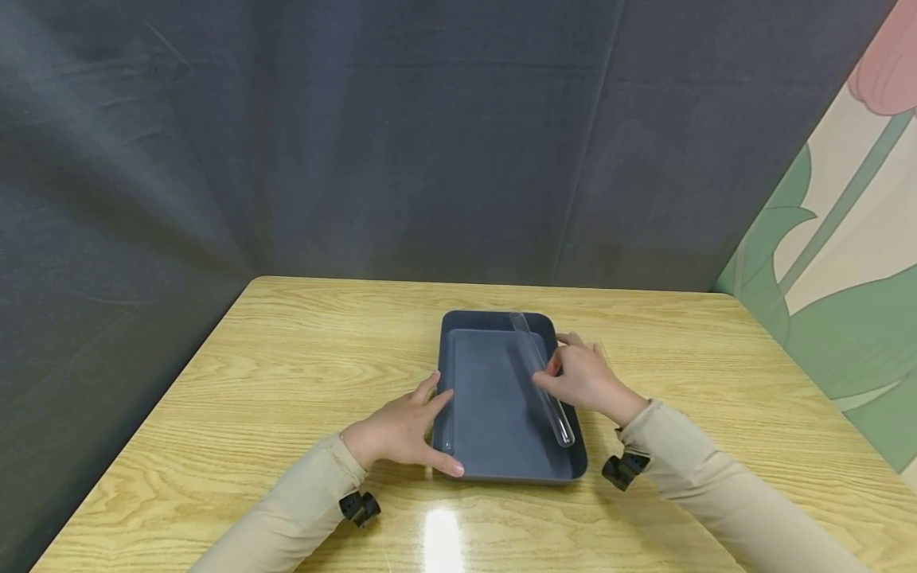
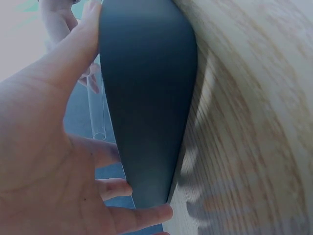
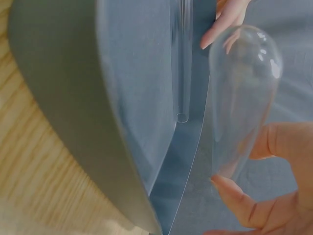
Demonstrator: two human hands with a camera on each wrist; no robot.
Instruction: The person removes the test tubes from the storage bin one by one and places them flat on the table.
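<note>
A dark blue-grey rectangular tray (image 1: 501, 398) lies on the table. Between thumb and fingers, my right hand (image 1: 582, 378) pinches a clear glass test tube (image 1: 557, 418), held slanted above the tray's right side with its rounded end (image 3: 249, 44) towards me. A second clear tube (image 3: 182, 73) lies inside the tray, along its left wall. At the tray's front left corner my left hand (image 1: 404, 430) rests with spread, fairly straight fingers. Its fingertips touch the tray's left rim, while the thumb (image 2: 80, 54) lies against the front rim.
The tray stands on a wood-grain table (image 1: 322, 342). Behind and to the left hangs a dark cloth (image 1: 430, 143). At the right is a wall with a painted flower (image 1: 845, 239). Black wrist cameras are strapped under both sleeves.
</note>
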